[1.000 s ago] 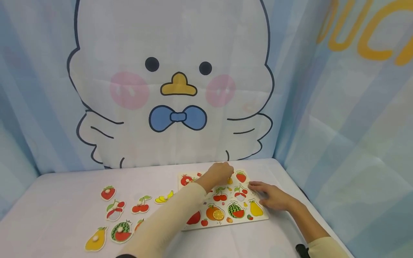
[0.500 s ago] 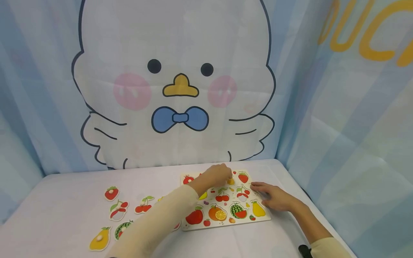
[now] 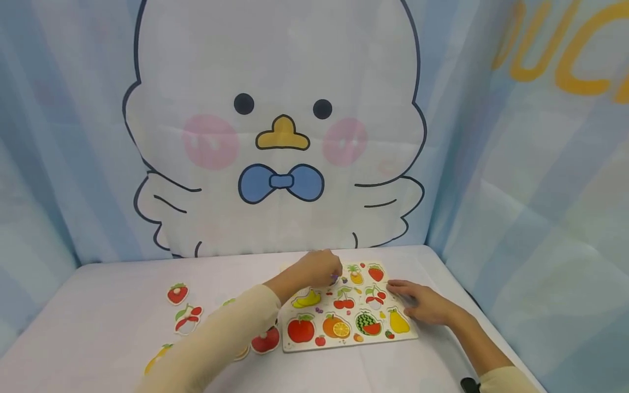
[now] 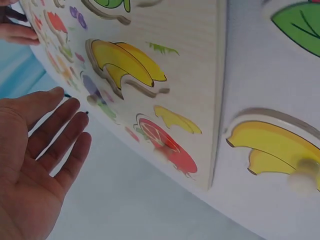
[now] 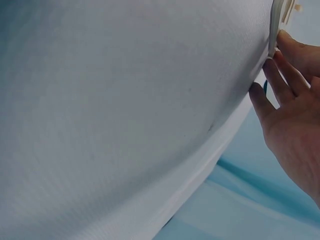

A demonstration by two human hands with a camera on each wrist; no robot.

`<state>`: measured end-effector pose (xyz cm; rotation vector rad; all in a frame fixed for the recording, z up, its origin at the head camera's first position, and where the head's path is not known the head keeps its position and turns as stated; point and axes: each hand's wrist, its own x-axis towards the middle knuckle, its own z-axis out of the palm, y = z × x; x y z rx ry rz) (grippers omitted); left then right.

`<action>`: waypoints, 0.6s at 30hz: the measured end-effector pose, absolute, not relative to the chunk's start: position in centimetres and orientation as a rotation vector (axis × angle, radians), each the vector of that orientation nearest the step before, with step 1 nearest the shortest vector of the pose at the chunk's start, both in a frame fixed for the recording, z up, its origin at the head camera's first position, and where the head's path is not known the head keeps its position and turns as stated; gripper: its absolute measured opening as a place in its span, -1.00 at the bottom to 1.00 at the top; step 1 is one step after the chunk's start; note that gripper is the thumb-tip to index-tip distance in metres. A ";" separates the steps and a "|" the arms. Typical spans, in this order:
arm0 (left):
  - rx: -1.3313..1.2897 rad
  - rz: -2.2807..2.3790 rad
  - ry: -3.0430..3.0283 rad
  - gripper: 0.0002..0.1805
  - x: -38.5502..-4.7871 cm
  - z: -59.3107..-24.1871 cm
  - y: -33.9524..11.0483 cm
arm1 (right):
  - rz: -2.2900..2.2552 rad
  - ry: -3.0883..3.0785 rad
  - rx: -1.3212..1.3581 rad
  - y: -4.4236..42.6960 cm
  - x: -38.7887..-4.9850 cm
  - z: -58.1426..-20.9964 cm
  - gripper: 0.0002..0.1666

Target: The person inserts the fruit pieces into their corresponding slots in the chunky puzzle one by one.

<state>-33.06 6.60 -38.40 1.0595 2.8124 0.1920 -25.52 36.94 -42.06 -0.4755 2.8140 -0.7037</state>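
A white fruit puzzle board (image 3: 375, 342) lies near the far side of the table. Over its back left part is my left hand (image 3: 316, 268), fingers loosely bent. In the left wrist view, the fingertips of that left hand (image 4: 30, 185) sit just short of a purple grape piece (image 4: 91, 86) with a round knob, apart from it. My right hand (image 3: 427, 304) rests at the board's right edge, fingers extended; the right wrist view shows this right hand (image 5: 295, 122) touching that edge. Bananas (image 3: 307, 298) and a pineapple (image 3: 356, 275) show on the board.
Loose knobbed pieces lie left of the board: a strawberry (image 3: 177, 293), a pear (image 3: 156, 357), an apple (image 3: 265, 340), and bananas (image 4: 272, 142) seen up close in the left wrist view. My left sleeve (image 3: 221, 338) hides several others. A curtain (image 3: 530, 218) borders the table.
My left hand has moved left across the board, uncovering the pineapple. The right hand stays at the board's edge. The head view has shifted slightly.
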 end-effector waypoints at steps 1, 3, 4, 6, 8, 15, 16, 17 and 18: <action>1.058 0.198 2.819 -0.73 -33.1 -38.3 6.2 | -0.709 2.812 -0.470 37.0 -25.6 -42.1 -0.27; 1.065 0.205 2.831 -0.75 -33.1 -38.1 5.4 | -0.714 2.807 -0.468 37.1 -25.6 -42.1 -0.27; 1.064 0.215 2.833 -0.75 -33.1 -38.0 5.0 | -0.716 2.803 -0.472 37.1 -25.6 -42.2 -0.27; 1.069 0.228 2.842 -0.74 -33.1 -38.0 4.0 | -0.713 2.802 -0.481 37.1 -25.6 -42.3 -0.27; 1.064 0.231 2.852 -0.74 -33.2 -38.1 3.0 | -0.714 2.803 -0.487 37.2 -25.6 -42.3 -0.27; 1.008 0.269 2.878 -0.76 -32.8 -38.7 -0.4 | -0.707 2.817 -0.508 37.2 -25.5 -42.1 -0.26; 0.998 0.277 2.885 -0.77 -32.7 -38.7 -0.9 | -0.708 2.817 -0.511 37.2 -25.5 -42.1 -0.26; 0.982 0.292 2.889 -0.78 -32.5 -38.7 -1.4 | -0.711 2.815 -0.516 37.2 -25.5 -42.1 -0.26; 0.965 0.300 2.892 -0.78 -32.4 -38.7 -1.9 | -0.715 2.811 -0.518 37.1 -25.5 -42.1 -0.26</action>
